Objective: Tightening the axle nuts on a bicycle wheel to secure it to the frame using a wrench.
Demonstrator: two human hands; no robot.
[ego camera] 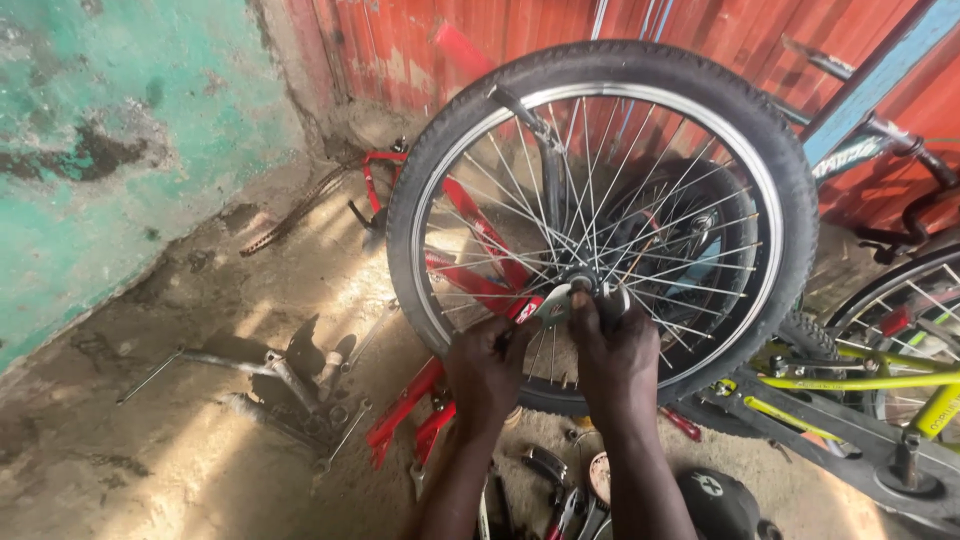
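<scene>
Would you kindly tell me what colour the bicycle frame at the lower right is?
The bicycle frame is yellow-green, seen in the head view.

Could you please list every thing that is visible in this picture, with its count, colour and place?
wheel: one, black tyre, silver spokes, upright at centre
spanner: one, silver, at the wheel hub
frame: one, red, on the ground behind the wheel
bicycle: one, yellow-green, lower right
metal parts: several, grey, on the ground at left
hand tools: several, bottom centre
wall: one, green, left
sheet wall: one, red, behind
left hand: holds the spanner
right hand: fingers at the hub
</scene>
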